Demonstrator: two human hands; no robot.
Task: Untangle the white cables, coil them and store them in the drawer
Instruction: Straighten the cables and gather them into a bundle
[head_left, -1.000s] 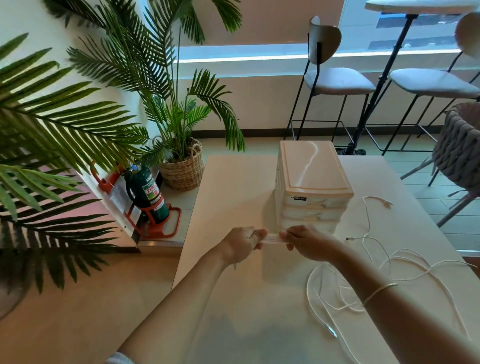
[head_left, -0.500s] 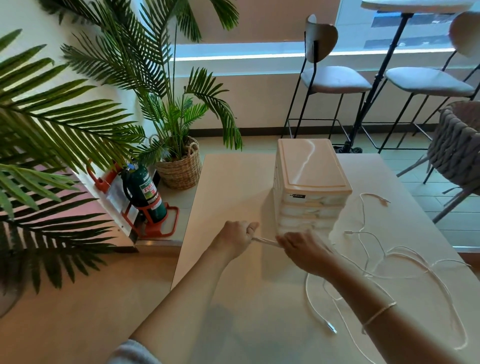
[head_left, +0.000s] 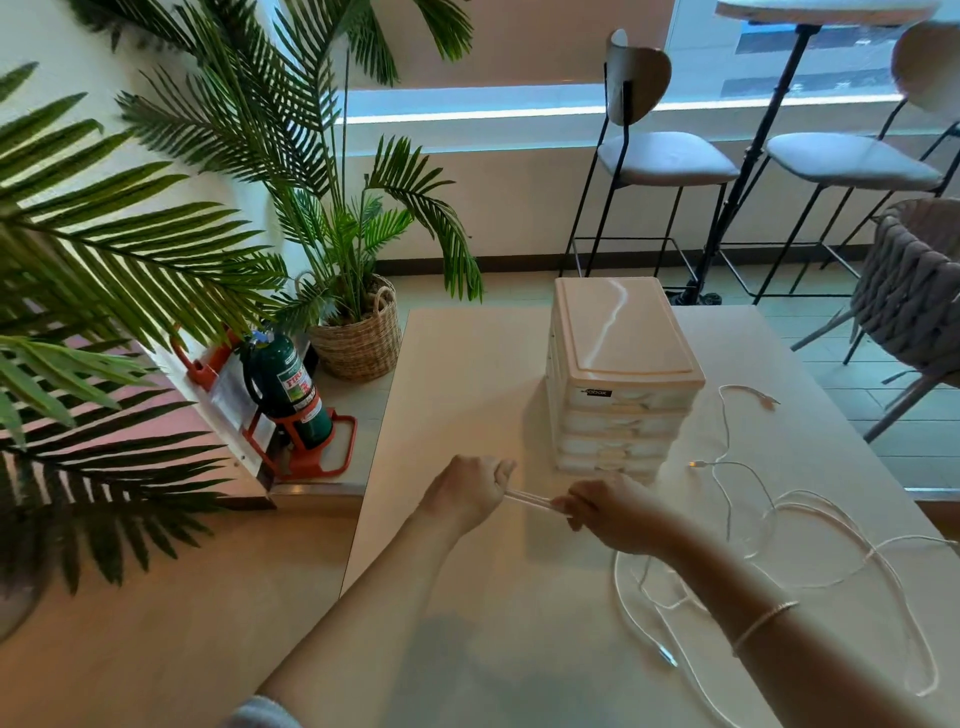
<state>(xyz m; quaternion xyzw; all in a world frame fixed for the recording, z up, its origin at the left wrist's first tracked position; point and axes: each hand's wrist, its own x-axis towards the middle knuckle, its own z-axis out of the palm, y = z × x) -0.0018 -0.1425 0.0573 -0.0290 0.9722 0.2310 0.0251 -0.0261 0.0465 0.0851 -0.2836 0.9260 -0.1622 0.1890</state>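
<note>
Two hands meet just in front of the near face of the drawer unit (head_left: 618, 374); between them runs a short, taut bundle of white cable strands (head_left: 530, 501). The left hand (head_left: 467, 493) has its fingers curled round one end of that bundle; the right hand (head_left: 608, 514) pinches the other end, fingers bent and pressed close, though exactly which fingertips bear on the strands cannot be told. More loose white cables (head_left: 810, 545) sprawl in overlapping loops over the right and near part of the table (head_left: 467, 374), passing under the right forearm; one plug end (head_left: 769, 400) lies to the right of the drawer unit, another connector (head_left: 667, 657) sits near, by the right wrist; all four drawers look closed.

Judging from their thin, slack curves, these cables should be very light, limp and rather slick; they will sag and spring out of a coil unless held, and a hard tug risks tightening a knot or straining a plug. Best hold seems a light pinch on the cord itself, a little behind a connector, letting the length slide through the fingers; for coiling, one hand should keep the loops gathered while the other feeds; a free hand will be needed for the drawer.
</note>
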